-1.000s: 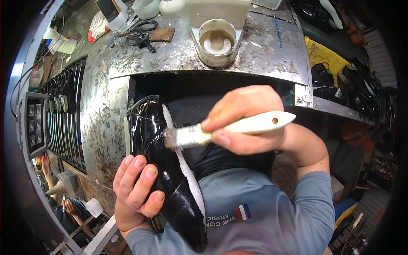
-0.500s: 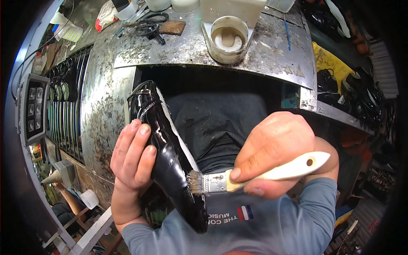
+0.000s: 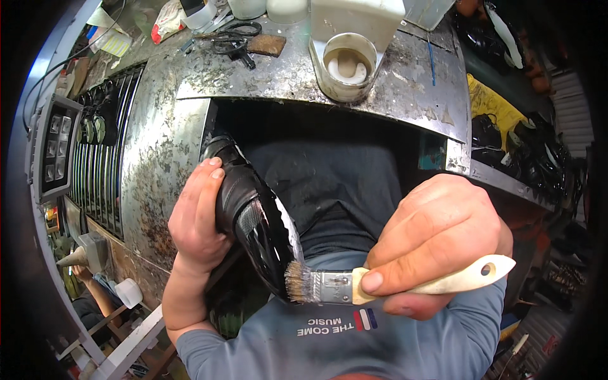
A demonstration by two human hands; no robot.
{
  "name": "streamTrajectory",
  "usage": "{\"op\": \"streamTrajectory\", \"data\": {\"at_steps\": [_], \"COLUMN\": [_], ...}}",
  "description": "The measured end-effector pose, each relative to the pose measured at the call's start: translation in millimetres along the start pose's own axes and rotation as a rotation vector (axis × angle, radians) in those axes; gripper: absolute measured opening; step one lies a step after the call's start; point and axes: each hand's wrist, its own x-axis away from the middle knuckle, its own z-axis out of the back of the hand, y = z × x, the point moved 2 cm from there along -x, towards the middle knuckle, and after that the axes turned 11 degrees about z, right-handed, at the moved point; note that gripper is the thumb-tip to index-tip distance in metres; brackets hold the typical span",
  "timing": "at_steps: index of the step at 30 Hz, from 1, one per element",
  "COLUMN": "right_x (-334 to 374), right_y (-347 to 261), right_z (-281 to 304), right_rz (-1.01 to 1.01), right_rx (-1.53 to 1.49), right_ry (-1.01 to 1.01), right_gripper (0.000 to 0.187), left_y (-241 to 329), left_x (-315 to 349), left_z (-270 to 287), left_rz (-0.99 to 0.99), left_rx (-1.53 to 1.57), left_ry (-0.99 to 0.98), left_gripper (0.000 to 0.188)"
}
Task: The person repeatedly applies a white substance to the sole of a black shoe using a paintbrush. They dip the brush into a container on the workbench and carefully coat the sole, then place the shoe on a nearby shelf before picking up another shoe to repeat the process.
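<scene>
A glossy black shoe (image 3: 261, 237) slants across my lap, a whitish strip running along its right edge. My left hand (image 3: 201, 215) is closed around its left side, the thumb hidden behind it. In my right hand (image 3: 443, 244) is a flat paintbrush (image 3: 332, 286), pinched by its pale wooden handle near the metal band. The bristles touch the shoe's lower right edge, close to its near end. Beyond, on the metal bench, stands a clear cup (image 3: 347, 68) holding a whitish substance.
The worn metal bench (image 3: 278, 82) spans the far side. Scissors (image 3: 237, 41) and a brown block (image 3: 266, 45) lie there. A lamp (image 3: 58, 149) and a rod rack (image 3: 101, 171) stand left. Black shoes (image 3: 538, 142) crowd the right shelf. A co-worker's arm (image 3: 101, 294) shows at lower left.
The shoe has turned in my left hand, showing more of its upper, and its near end has risen. My right hand and the brush have shifted slightly right.
</scene>
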Motion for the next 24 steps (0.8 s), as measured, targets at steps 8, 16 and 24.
{"op": "streamTrajectory", "data": {"at_steps": [8,16,24], "right_x": [-23,-43,-40], "right_y": [-10,2,21], "right_z": [10,15,15], "right_rz": [0.061,0.192,0.157], "right_rx": [0.053,0.226,0.268], "right_ry": [-0.015,-0.009,-0.013], "right_gripper": [0.021,0.021,0.019], "left_y": [13,35,34], "left_x": [1,6,14], "left_z": [1,-1,1], "left_rz": [0.204,0.699,0.805], "left_rx": [0.198,0.69,1.107], "left_ry": [-0.143,-0.588,-0.706], "left_gripper": [0.066,0.073,0.092]}}
